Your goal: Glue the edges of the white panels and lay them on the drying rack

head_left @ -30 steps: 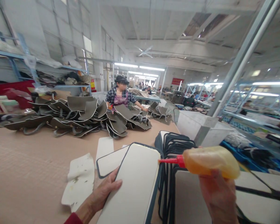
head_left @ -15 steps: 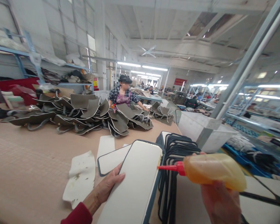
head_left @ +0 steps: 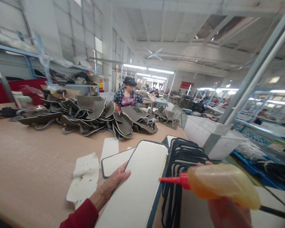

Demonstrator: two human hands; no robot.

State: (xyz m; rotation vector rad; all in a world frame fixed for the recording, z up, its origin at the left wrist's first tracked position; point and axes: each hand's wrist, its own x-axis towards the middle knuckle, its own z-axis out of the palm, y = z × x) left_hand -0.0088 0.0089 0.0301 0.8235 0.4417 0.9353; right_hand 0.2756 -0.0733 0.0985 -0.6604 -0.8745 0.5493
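Observation:
My left hand (head_left: 116, 180) grips the left edge of a long white panel (head_left: 140, 177) with dark edging and a rounded end, thumb on top. A yellow line of glue runs along the panel's far end and upper right edge. In my right hand (head_left: 228, 210) is a squeeze bottle (head_left: 224, 183) of amber liquid, lying nearly level. Its red nozzle tip is at the panel's right edge. Another dark-edged white panel (head_left: 117, 163) lies partly under the held one. To the right stands a row of similar dark-edged panels (head_left: 185, 155).
A stained white scrap (head_left: 84, 177) lies on the brown table (head_left: 33, 158). Grey-brown bag pieces with handles (head_left: 92, 110) are piled along the far side, with a co-worker (head_left: 127, 95) behind them. A white bin (head_left: 211, 133) and a metal post (head_left: 247, 76) stand at right.
The nozzle tip has moved down along the panel's right edge, towards me, leaving glue above it. My left hand keeps its grip. The view has shifted slightly.

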